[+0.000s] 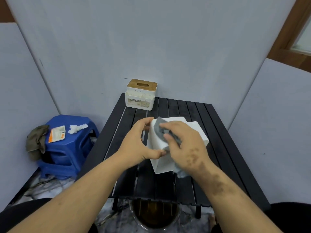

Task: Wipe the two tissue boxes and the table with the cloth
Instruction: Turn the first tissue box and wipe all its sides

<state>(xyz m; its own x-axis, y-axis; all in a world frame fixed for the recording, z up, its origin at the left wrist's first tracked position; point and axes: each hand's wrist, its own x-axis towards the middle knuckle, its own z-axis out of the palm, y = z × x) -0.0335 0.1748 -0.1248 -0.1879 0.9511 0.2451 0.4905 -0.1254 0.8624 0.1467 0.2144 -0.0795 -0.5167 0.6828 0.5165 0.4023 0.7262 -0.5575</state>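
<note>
Table (223, 148): cloth (159, 130) under right fingers (168, 137).

Single head view, looking forward and down, close over table (223, 132)

A makeshift recording corner inside a home is suggested: a black slatted folding table (223, 132) is enclosed behind and at both sides by plain grey partition boards (151, 39), and a blue plastic stool (70, 148) is set left of it on marble-patterned flooring (45, 187).
</note>
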